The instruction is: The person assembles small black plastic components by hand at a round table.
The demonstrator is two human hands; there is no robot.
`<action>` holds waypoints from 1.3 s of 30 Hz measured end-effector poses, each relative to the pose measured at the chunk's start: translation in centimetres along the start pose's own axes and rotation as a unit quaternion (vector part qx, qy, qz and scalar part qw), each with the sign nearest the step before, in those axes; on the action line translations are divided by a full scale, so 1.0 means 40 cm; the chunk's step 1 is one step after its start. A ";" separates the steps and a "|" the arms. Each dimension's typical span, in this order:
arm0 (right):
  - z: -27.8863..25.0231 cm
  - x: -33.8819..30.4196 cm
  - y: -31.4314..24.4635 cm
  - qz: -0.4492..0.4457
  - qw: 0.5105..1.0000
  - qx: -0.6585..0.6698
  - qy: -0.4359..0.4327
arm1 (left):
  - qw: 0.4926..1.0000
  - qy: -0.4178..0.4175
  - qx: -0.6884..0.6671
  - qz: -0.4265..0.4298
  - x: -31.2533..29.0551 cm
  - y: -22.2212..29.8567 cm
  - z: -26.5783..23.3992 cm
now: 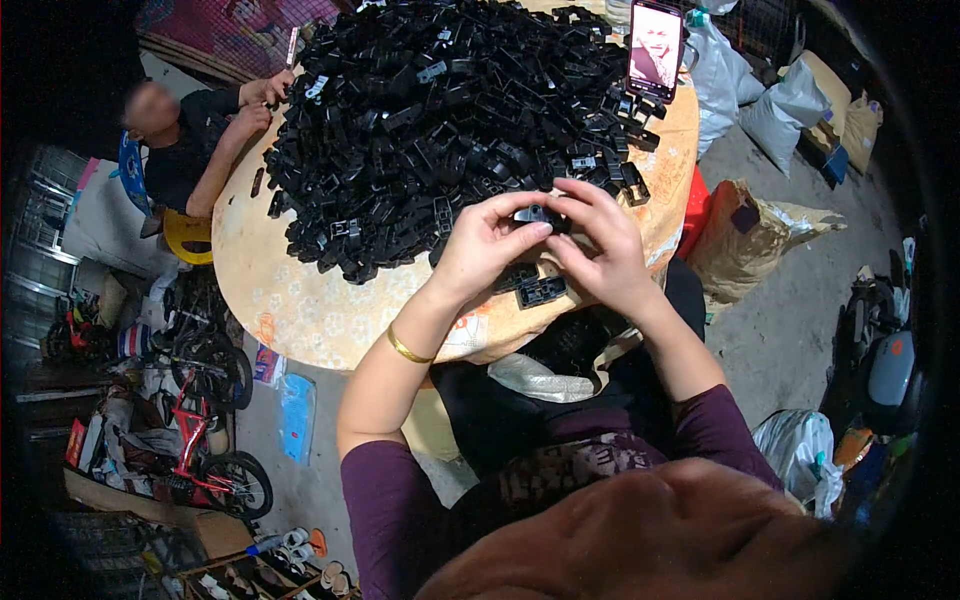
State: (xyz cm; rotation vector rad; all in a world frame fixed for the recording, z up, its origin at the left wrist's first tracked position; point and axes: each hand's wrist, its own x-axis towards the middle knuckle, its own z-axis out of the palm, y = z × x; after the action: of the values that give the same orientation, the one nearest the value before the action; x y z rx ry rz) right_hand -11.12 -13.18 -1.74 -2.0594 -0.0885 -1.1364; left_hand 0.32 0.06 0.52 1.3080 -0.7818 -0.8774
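Head view: left hand (475, 248) and right hand (608, 245) grasp one small black part (535, 214) over the bench (290, 315); light, even pressure should steady it.

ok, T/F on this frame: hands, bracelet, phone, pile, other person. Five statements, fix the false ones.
1. The left hand has a small black part in its grip, with the fingers of the right hand at it. True.
2. The gold bracelet is on the right forearm. False: it is on the left one.
3. A phone with a lit screen stands toward the far right of the table. True.
4. The pile of black parts is on the floor. False: it is heaped on the table.
5. Another person is at the table's left side. True.
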 end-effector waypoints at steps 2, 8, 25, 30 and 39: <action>0.001 0.001 0.011 -0.032 0.998 -0.039 -0.025 | 1.000 0.010 0.024 -0.003 -0.001 0.002 0.007; 0.002 0.021 0.034 -0.049 0.998 -0.022 -0.011 | 1.000 0.003 -0.015 0.009 0.003 -0.007 0.006; -0.030 0.017 0.021 0.171 0.972 0.159 -0.016 | 0.993 0.041 0.104 0.034 -0.002 -0.005 0.014; -0.019 0.013 0.029 0.131 0.982 0.127 -0.039 | 0.996 0.030 0.050 0.068 0.000 0.006 0.025; -0.019 0.017 0.017 0.108 0.992 0.062 0.011 | 0.990 0.009 0.126 0.059 0.001 -0.006 0.011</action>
State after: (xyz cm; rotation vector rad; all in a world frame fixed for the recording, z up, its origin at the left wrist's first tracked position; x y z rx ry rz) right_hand -10.98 -14.35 -1.41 -1.8953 0.0717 -0.9954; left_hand -0.08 -0.19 0.32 1.4723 -0.9686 -0.6870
